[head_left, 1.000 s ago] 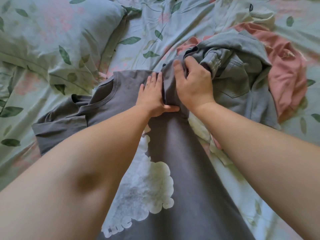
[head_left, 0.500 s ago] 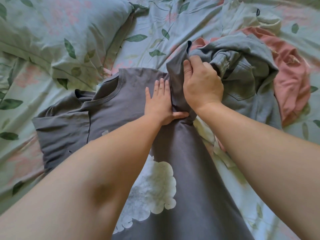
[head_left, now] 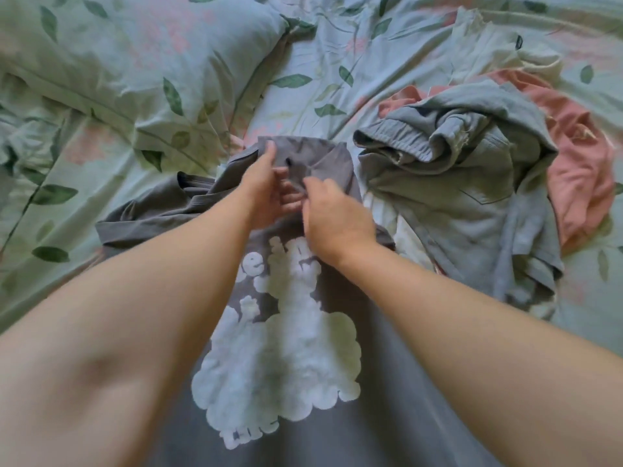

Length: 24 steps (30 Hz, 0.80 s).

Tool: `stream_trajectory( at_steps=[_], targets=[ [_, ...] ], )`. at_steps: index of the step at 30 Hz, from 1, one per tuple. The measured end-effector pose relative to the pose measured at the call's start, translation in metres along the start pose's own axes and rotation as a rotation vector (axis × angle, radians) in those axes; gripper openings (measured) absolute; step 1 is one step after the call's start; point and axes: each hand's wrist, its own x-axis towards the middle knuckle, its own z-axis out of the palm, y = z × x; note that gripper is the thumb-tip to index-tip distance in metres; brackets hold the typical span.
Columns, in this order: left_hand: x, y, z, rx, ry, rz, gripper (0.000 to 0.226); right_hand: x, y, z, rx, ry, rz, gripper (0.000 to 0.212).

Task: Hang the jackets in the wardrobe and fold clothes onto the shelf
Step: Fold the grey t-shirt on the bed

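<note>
A dark grey T-shirt (head_left: 303, 416) with a white cloud print lies lengthwise on the bed in front of me. Its right sleeve is folded in over the chest near the collar. My left hand (head_left: 266, 190) holds the folded sleeve fabric, thumb on top and fingers underneath. My right hand (head_left: 333, 214) pinches the same fold just to the right of it. A crumpled light grey garment (head_left: 472, 183) lies to the right of the T-shirt. Under and behind that one lies a pink garment (head_left: 580, 153).
The bed sheet (head_left: 337, 45) is pale green with leaves and pink flowers. A matching pillow (head_left: 135, 62) lies at the upper left. A pale cloth (head_left: 488, 52) is bunched at the upper right behind the pink garment.
My right hand has brought the right sleeve away from the light grey garment and over onto the chest. My left hand has gone from pressing flat to holding the fold. More of the print shows.
</note>
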Motion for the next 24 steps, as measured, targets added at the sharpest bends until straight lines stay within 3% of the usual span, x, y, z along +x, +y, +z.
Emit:
stream_trajectory(
  at_steps=[2, 4, 6, 7, 9, 12, 16, 20, 22, 24],
  targets=[
    [-0.006, -0.001, -0.018, 0.029, -0.024, -0.108, 0.081, -0.007, -0.012, 0.015, 0.004, -0.233, -0.033, 0.038],
    [-0.013, -0.01, -0.028, 0.171, -0.016, -0.105, 0.06, -0.015, -0.019, 0.025, -0.035, -0.391, -0.108, 0.044],
    [-0.012, -0.022, -0.032, 0.328, 0.042, -0.004, 0.026, -0.025, -0.022, 0.029, -0.104, -0.297, -0.21, 0.036],
    [-0.01, -0.026, -0.032, 0.416, 0.106, 0.054, 0.02, -0.029, -0.021, 0.031, -0.139, -0.199, -0.202, 0.03],
    [-0.003, -0.031, -0.03, 0.591, 0.245, 0.13, 0.019, -0.036, -0.015, 0.034, -0.203, -0.089, -0.053, 0.028],
    [0.003, -0.034, -0.028, 0.694, 0.341, 0.157, 0.016, -0.05, 0.0, 0.04, -0.266, -0.092, 0.102, 0.032],
    [0.006, -0.04, -0.028, 0.857, 0.378, 0.243, 0.018, -0.072, 0.013, 0.048, -0.315, -0.126, 0.056, 0.036],
    [0.009, -0.044, -0.029, 0.858, 0.385, 0.207, 0.016, -0.083, 0.019, 0.044, -0.285, -0.218, 0.059, 0.05],
    [0.011, -0.041, -0.024, 0.887, 0.426, 0.19, 0.013, -0.086, 0.023, 0.044, -0.23, -0.171, 0.053, 0.042],
    [0.01, -0.035, -0.01, 0.984, 0.453, 0.19, 0.025, -0.092, 0.026, 0.046, -0.194, -0.061, 0.031, 0.033]
  ],
)
